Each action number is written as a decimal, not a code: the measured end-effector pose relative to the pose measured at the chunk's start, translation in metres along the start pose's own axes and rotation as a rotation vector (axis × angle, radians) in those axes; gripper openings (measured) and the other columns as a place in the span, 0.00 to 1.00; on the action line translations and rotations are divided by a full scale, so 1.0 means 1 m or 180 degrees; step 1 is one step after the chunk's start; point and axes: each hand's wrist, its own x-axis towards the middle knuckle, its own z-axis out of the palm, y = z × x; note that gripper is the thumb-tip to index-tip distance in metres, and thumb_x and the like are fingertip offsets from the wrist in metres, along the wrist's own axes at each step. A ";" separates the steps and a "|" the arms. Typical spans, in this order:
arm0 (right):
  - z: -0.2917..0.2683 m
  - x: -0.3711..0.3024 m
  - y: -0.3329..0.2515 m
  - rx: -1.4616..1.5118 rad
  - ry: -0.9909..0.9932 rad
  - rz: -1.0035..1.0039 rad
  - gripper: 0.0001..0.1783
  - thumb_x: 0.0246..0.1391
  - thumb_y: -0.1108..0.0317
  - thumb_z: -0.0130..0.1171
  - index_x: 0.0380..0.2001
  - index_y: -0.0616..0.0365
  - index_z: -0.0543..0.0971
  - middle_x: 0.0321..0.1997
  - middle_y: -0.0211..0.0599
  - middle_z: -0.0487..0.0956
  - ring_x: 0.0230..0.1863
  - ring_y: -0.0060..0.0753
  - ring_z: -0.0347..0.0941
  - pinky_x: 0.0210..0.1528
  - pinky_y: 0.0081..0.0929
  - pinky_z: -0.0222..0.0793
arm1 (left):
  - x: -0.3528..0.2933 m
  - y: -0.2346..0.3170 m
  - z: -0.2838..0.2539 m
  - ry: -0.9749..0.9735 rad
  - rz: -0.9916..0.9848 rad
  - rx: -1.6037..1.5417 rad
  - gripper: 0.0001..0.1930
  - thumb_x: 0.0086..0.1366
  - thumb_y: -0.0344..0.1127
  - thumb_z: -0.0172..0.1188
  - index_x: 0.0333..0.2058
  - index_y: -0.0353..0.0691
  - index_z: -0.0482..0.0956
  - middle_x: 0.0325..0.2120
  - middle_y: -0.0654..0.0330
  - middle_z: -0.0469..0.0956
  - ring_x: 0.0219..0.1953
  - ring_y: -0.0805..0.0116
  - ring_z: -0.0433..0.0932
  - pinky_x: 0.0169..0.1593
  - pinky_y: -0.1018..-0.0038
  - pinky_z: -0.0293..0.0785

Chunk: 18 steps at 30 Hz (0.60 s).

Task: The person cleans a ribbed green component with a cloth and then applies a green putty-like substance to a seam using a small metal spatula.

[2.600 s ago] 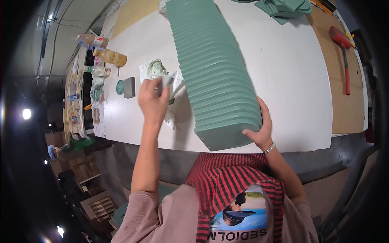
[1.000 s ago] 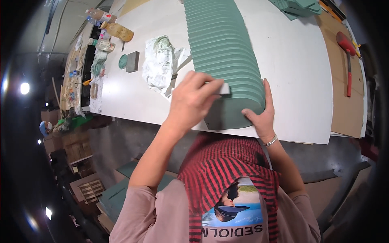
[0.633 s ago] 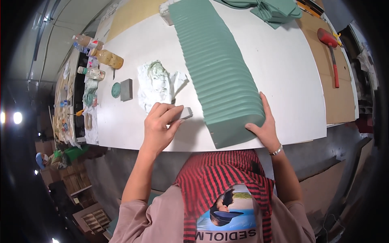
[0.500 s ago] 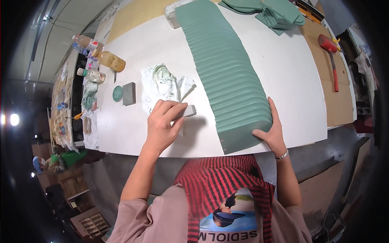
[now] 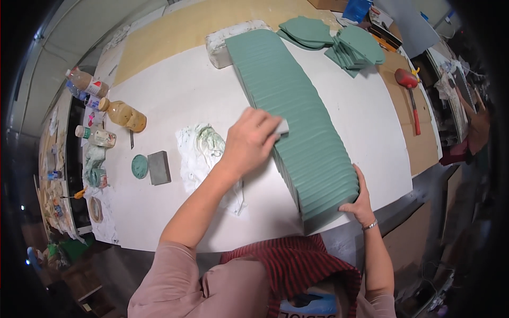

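A long row of green curved-edged boards [image 5: 294,100] lies packed face to face across the white table. My left hand [image 5: 250,140] is closed on a small grey sanding block [image 5: 283,127], which is on the row's left edge, about midway along. My fingers hide part of the block. At the near end, my right hand [image 5: 361,204] grips the last boards, thumb on the end face and fingers along the right side. A crumpled white cloth [image 5: 193,159] with green smears lies left of the row, partly under my left forearm.
A white-smeared block [image 5: 217,50] stands against the row's far end. Loose green boards [image 5: 358,47] are piled at the far right, near a red mallet [image 5: 407,79]. To the left are a dark grey block [image 5: 159,168], a round green tub [image 5: 139,166] and several bottles [image 5: 124,115].
My left hand has moved right and away from me, bringing the sanding block from above the table onto the row's left edge. My right hand still grips the near end. The view has shifted.
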 end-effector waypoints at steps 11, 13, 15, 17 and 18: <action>-0.001 -0.001 -0.003 0.0041 0.0110 0.0441 0.81 0.11 0.49 0.86 0.72 0.59 0.52 0.66 0.42 0.66 0.67 0.41 0.63 0.68 0.36 0.57 | 0.035 -0.036 -0.005 -0.0152 -0.0134 0.0017 0.16 0.46 0.26 0.68 0.37 0.39 0.84 0.28 0.61 0.76 0.33 0.61 0.74 0.34 0.67 0.73; -0.004 -0.001 -0.002 0.0086 0.0091 0.0514 0.78 0.10 0.62 0.87 0.71 0.62 0.52 0.64 0.42 0.68 0.64 0.40 0.65 0.67 0.35 0.59 | 0.037 -0.042 -0.003 -0.0355 -0.0129 0.0080 0.16 0.45 0.25 0.69 0.37 0.40 0.84 0.28 0.63 0.75 0.31 0.63 0.73 0.32 0.69 0.73; -0.006 -0.005 0.001 0.0133 0.0132 0.0490 0.78 0.11 0.63 0.87 0.71 0.62 0.52 0.63 0.42 0.68 0.64 0.40 0.65 0.67 0.35 0.59 | 0.031 -0.051 -0.018 -0.0436 -0.0253 0.0136 0.16 0.45 0.24 0.69 0.37 0.40 0.84 0.27 0.63 0.75 0.31 0.63 0.73 0.32 0.69 0.73; -0.006 -0.007 0.002 0.0326 0.0237 0.0568 0.79 0.10 0.63 0.87 0.71 0.62 0.52 0.63 0.41 0.68 0.64 0.40 0.65 0.67 0.35 0.59 | 0.038 -0.057 -0.023 -0.0432 -0.0470 0.0198 0.16 0.44 0.22 0.69 0.36 0.39 0.84 0.27 0.62 0.75 0.32 0.63 0.73 0.31 0.68 0.73; -0.004 -0.005 -0.002 0.0323 0.0205 0.0559 0.79 0.10 0.63 0.87 0.71 0.62 0.52 0.63 0.41 0.68 0.64 0.40 0.65 0.67 0.35 0.59 | 0.041 -0.061 -0.021 -0.0415 -0.0489 0.0219 0.16 0.44 0.22 0.69 0.36 0.39 0.84 0.27 0.62 0.75 0.32 0.63 0.73 0.31 0.68 0.73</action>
